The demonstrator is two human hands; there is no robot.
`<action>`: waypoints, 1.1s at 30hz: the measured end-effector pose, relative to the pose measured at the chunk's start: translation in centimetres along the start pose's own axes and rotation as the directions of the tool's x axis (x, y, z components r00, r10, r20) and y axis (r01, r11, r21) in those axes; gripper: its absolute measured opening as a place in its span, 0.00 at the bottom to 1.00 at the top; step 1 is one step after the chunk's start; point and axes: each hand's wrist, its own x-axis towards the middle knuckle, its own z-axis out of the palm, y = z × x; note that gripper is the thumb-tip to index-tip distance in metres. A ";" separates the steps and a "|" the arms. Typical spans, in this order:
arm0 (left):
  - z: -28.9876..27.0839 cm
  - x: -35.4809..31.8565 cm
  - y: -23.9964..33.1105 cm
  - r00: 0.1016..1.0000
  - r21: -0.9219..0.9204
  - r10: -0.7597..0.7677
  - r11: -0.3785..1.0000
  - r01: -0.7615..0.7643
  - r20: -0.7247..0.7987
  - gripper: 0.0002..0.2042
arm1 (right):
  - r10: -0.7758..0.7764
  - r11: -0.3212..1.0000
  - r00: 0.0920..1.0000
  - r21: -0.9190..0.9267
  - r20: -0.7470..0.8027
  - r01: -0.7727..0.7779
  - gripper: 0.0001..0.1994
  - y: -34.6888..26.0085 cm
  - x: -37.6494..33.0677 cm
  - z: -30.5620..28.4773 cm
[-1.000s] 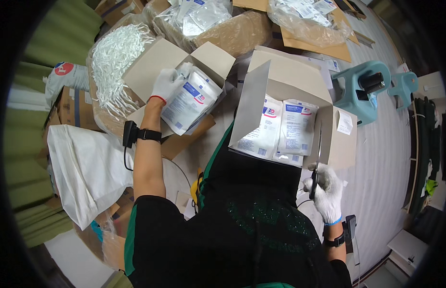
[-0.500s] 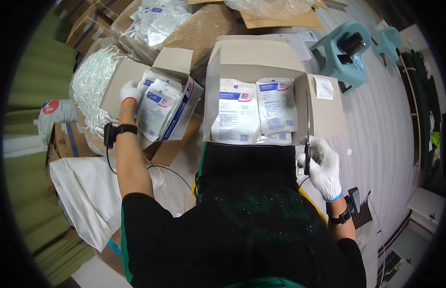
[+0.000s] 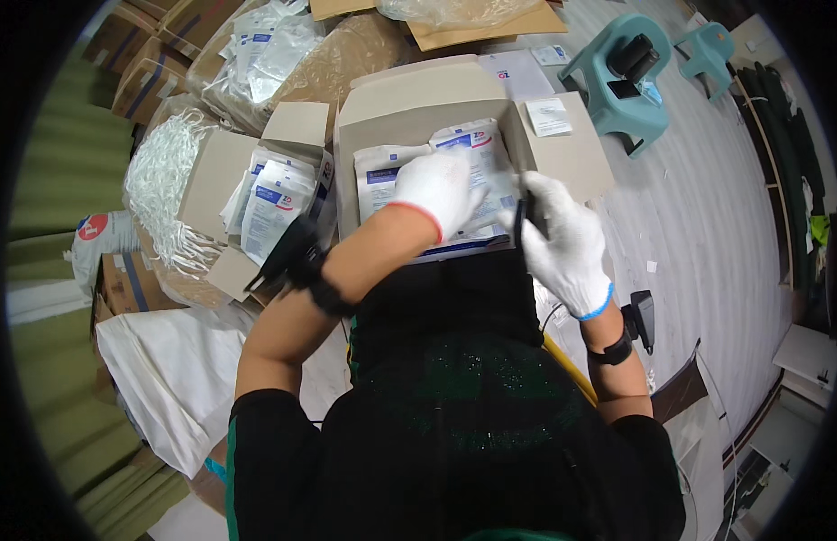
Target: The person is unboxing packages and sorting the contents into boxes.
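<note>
The left hand (image 3: 434,191), in a white glove, is over the open carton (image 3: 420,124), back uppermost, its fingers blurred and pointing rightward; the left elbow is bent, with the bare forearm slanting up from the carton's near left. The right hand (image 3: 567,242), also gloved, is at the carton's near right corner, fingers curled in a grip, its forearm rising steeply from below that corner.

Head view: left fisheye of a head-worn pair, facing steeply down over the person's torso (image 3: 445,424) at left hand (image 3: 432,192) and right hand (image 3: 567,245), close range; wide field takes in curtain (image 3: 80,149) and floor (image 3: 693,203), edges bowed.
</note>
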 end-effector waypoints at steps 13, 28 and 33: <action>6.9 4.8 -5.2 0.831 0.003 -0.500 0.857 0.515 0.244 0.55 | 0.029 0.956 0.949 -0.287 0.314 0.065 0.12 0.8 -0.8 1.2; 5.0 2.5 -9.5 0.981 -0.491 -0.159 0.850 0.192 0.108 0.39 | 0.069 0.958 0.923 -0.284 0.380 0.045 0.10 1.0 -2.2 -0.3; 4.0 0.3 -11.0 0.940 -0.748 -0.216 0.570 0.340 0.263 0.31 | 0.016 0.951 0.885 -0.282 0.465 0.130 0.12 0.8 -1.7 0.5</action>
